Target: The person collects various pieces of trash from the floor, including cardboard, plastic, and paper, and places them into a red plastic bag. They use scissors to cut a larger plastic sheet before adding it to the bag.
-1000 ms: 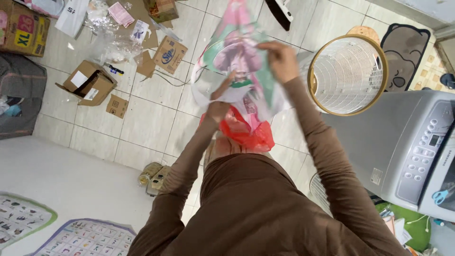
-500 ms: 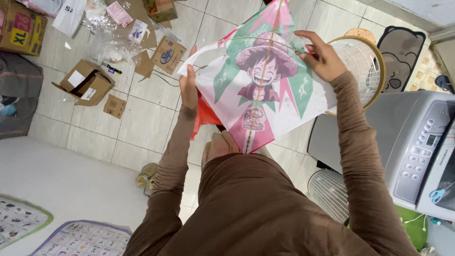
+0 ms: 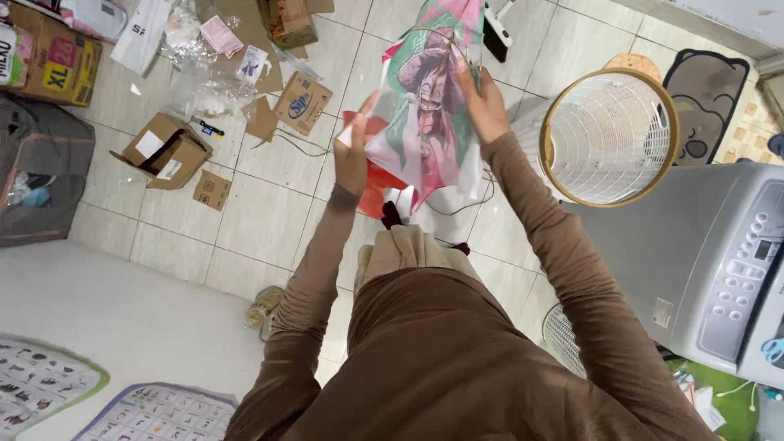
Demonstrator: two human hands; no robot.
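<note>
Here, two hands hold one printed cloth up in front of the person, above the tiled floor [image 3: 269, 204]. The left hand [image 3: 353, 155] is closed on the cloth's left edge, thumb and fingers pinching the fabric. The right hand [image 3: 483, 102] grips the cloth [image 3: 425, 122] near its upper middle, fingers curled into the folds. The cloth is pink and green with a cartoon figure in a hat, and it hangs bunched between the hands. Just behind and below it shows one red piece of fabric [image 3: 380, 184]; whether either hand also holds it cannot be told.

To the right stands one round white laundry basket [image 3: 608, 135] with a tan rim, empty as far as can be seen. Beside it, at the right edge, is one grey washing machine [image 3: 702, 261] with a button panel. Beyond the basket lies one dark mat [image 3: 710, 98] shaped like a bear's face.

On the floor to the left are three small brown cardboard boxes: one open box [image 3: 163, 151], one closed box [image 3: 302, 102] and one flat small one [image 3: 212, 189]. One large yellow box [image 3: 61, 61] sits at the top left corner, with clear plastic wrapping [image 3: 200, 82] scattered near it. Two printed play mats [image 3: 49, 388] show at the bottom left.
</note>
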